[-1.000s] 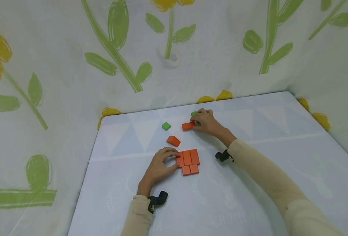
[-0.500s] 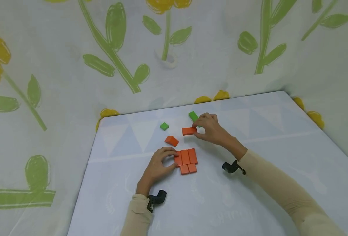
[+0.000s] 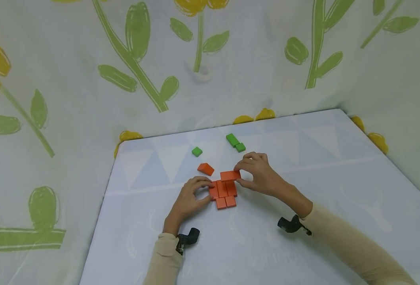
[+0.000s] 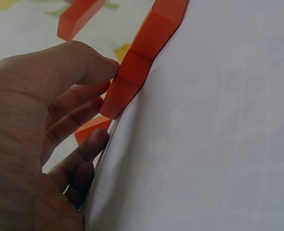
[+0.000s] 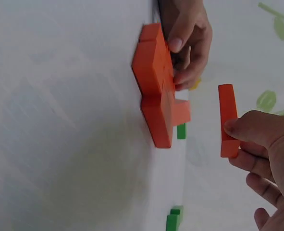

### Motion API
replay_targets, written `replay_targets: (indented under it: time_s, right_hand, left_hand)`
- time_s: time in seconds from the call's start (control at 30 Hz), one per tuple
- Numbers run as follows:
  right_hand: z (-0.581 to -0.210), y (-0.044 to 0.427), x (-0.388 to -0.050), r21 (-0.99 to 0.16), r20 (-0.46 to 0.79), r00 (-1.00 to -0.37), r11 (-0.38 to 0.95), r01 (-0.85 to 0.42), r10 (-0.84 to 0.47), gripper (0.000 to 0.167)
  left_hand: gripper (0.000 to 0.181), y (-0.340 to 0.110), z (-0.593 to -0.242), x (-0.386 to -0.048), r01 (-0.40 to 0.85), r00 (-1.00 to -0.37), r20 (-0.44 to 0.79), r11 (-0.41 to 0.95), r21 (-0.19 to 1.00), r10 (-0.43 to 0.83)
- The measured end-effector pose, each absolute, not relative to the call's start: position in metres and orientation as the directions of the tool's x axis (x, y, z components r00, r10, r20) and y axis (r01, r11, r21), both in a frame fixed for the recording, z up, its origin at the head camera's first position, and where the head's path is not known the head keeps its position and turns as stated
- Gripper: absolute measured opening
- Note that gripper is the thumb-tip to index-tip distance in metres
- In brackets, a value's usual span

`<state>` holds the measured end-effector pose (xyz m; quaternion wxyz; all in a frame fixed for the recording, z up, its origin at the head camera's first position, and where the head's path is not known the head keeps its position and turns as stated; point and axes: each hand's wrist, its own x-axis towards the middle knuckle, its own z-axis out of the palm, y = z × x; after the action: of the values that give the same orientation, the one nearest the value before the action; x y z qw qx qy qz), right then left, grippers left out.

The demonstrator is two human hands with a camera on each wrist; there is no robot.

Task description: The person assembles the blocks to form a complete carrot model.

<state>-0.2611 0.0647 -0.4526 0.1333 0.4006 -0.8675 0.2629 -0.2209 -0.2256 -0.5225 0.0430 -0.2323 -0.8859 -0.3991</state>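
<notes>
My right hand (image 3: 261,174) pinches an orange rectangular block (image 3: 227,176) between thumb and fingertips. It holds this block in the air over the far side of a flat group of orange blocks (image 3: 222,192); a gap beneath it shows in the right wrist view. The group has three longer blocks side by side and two smaller ones at the near side. My left hand (image 3: 187,200) grips the leftmost orange block (image 3: 213,192) of that group by its ends, with thumb and fingers curled. In the left wrist view, that block's end (image 4: 120,96) lies at the fingertips.
An orange wedge-shaped block (image 3: 206,169) lies just beyond the group. Farther back are a small green block (image 3: 197,151), a longer green block (image 3: 232,140) and another small green block (image 3: 240,147). The white patterned table (image 3: 267,237) meets a flower-print cloth at the back.
My right hand has lifted the orange block from beside the green blocks and brought it toward me, over the group. The left hand keeps its place.
</notes>
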Motion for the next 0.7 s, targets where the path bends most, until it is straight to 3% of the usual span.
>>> replay_targets:
  time_s: [0.7]
  right_hand:
    - [-0.479,0.065,-0.203,-0.298,0.505,-0.55,0.464,-0.834,-0.665,0.034]
  left_hand:
    - [0.03,-0.226,-0.524,-0.222,0.51,-0.856,0.326,0.548,0.663,0.401]
